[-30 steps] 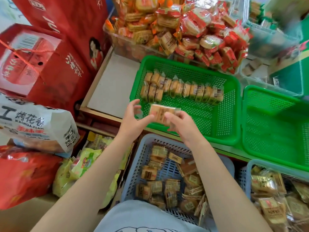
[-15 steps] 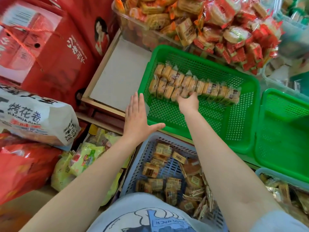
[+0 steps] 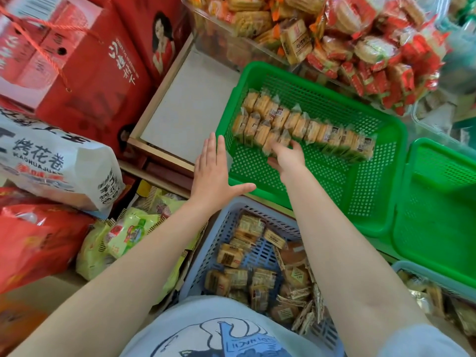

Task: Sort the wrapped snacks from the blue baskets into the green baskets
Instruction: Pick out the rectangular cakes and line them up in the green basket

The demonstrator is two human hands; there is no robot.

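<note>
A green basket (image 3: 360,191) holds two rows of wrapped biscuit snacks (image 3: 314,130) standing on edge. My right hand (image 3: 287,157) reaches into it, its fingers on a snack (image 3: 273,140) at the right end of the front row. My left hand (image 3: 215,173) lies flat and spread against the basket's left rim, holding nothing. Below, a blue basket (image 3: 206,253) contains several loose wrapped snacks (image 3: 231,256). A second green basket (image 3: 438,202) stands to the right, with a second blue basket (image 3: 417,276) of snacks at the lower right.
Red gift boxes (image 3: 85,63) and a white snack bag (image 3: 51,163) crowd the left. Green-wrapped packets (image 3: 123,233) lie beside the blue basket. Clear bins of red and orange wrapped snacks (image 3: 347,42) stand behind. A grey shelf board (image 3: 188,106) lies left of the green basket.
Both hands held one snack above the basket's front rim; the right hand then carried it into the front row, while the left hand let go and flattened beside the basket.
</note>
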